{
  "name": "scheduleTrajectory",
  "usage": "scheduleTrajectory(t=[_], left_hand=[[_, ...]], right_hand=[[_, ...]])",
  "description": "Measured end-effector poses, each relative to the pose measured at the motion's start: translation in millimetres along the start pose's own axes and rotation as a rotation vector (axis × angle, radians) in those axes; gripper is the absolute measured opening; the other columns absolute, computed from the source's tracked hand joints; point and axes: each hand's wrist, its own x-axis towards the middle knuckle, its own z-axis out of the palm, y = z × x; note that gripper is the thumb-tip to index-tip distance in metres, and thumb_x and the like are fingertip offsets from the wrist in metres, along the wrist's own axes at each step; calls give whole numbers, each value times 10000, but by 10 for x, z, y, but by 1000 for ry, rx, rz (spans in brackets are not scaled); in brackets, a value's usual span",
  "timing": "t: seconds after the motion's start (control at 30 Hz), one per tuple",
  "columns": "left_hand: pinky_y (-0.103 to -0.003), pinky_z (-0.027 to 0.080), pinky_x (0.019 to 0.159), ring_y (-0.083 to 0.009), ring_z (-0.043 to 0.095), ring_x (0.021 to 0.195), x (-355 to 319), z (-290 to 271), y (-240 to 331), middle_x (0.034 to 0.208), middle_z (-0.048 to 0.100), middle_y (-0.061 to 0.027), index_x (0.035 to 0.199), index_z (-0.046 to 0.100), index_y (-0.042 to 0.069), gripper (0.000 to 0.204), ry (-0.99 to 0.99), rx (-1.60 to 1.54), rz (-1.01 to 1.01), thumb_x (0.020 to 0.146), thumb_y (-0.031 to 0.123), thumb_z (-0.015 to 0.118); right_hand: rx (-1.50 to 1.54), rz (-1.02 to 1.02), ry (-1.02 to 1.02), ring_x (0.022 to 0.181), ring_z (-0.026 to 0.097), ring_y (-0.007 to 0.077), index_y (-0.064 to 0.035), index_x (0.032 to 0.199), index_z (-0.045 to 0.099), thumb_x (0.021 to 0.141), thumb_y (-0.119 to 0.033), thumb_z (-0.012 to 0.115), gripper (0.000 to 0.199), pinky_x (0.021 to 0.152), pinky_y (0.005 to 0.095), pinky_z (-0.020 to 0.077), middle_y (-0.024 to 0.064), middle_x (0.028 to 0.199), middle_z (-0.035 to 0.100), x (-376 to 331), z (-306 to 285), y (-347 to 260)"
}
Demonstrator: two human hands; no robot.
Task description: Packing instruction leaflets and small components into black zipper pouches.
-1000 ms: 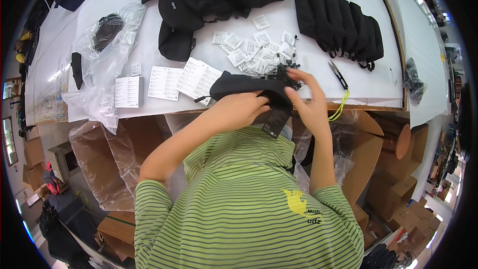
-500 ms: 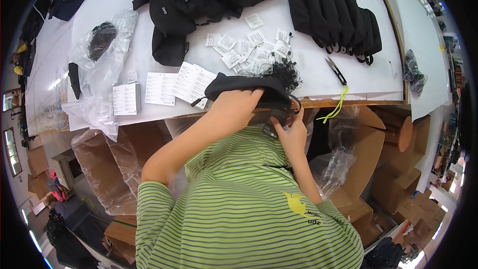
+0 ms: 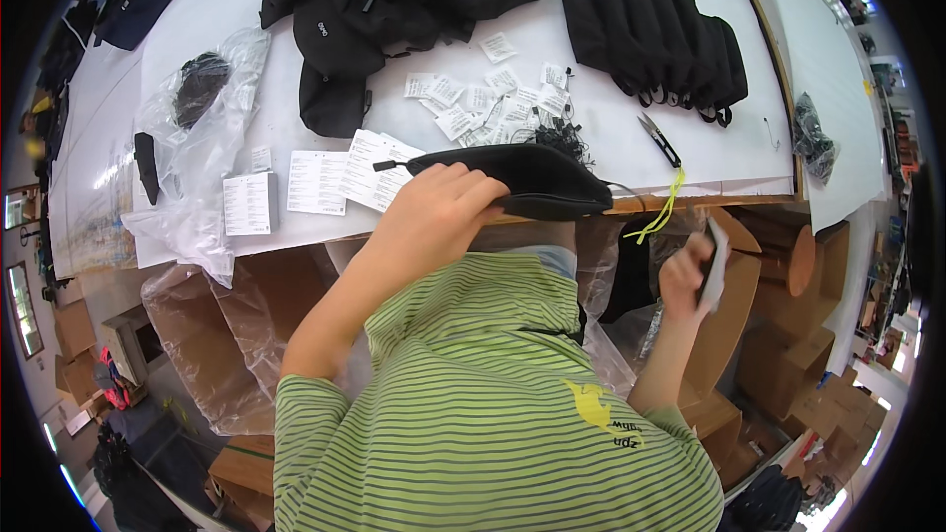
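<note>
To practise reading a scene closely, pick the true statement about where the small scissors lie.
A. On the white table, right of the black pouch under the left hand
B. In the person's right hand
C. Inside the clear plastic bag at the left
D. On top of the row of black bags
A: the small scissors lie on the white table, right of the black pouch that the left hand presses.

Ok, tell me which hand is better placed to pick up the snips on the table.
Right, probably. The snips lie toward the right side, but the right hand holds a flat card below the table edge. The left hand grips the black pouch.
</note>
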Motion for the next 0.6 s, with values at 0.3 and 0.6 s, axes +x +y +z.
scheduleTrajectory(t=[0.3, 0.6], left_hand=[[-363, 422, 626, -261, 531, 703, -235, -24, 252, 742, 532, -86, 952, 595, 46, 199, -142, -151, -57, 783, 112, 676], [-360, 438, 623, -287, 562, 715, -471, 78, 420, 768, 568, -113, 958, 600, 18, 220, -161, -395, -220, 797, 139, 687]], right_hand=[[88, -37, -103, 780, 530, 166, -54, 1087, 485, 931, -312, 562, 311, 675, 296, 407, 44, 1044, 518, 954, 179, 201], [-165, -203, 561, 461, 344, 67, -79, 698, 518, 910, -344, 606, 351, 418, 212, 249, -9, 518, 399, 1267, 389, 893]])
